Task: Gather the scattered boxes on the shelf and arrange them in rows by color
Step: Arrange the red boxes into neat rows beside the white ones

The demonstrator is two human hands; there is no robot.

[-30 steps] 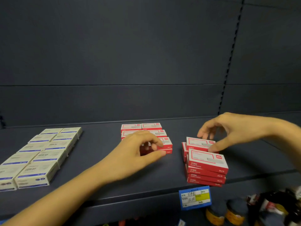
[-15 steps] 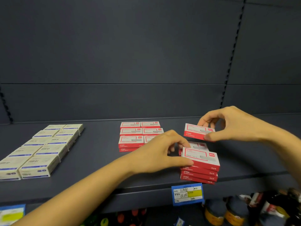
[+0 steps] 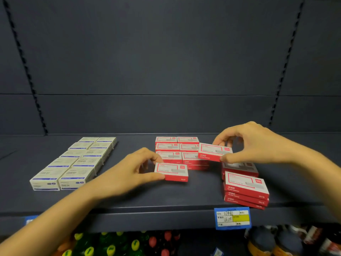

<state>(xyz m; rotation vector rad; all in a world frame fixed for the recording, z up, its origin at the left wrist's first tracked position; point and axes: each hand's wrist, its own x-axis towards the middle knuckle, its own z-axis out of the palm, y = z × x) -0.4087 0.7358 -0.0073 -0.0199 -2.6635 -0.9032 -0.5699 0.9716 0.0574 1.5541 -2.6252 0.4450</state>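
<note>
Little print here is clear enough to read. The price tag (image 3: 232,218) on the shelf edge (image 3: 147,217) carries a handwritten figure that looks like 15.08, the rest blurred. The red boxes (image 3: 246,189) show "24/6" at the corner of their side faces; their other lettering and the white boxes' (image 3: 73,164) blue print stay illegible.

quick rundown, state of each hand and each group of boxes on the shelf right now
left hand: pinching a red box low at the front of the red rows
right hand: holding another red box lifted above the shelf
red rows: lined up flat in two columns
red stack: piled at the shelf's front edge, not yet sorted
white boxes: arranged in two neat columns, untouched
price tag: clipped to the shelf edge
</note>
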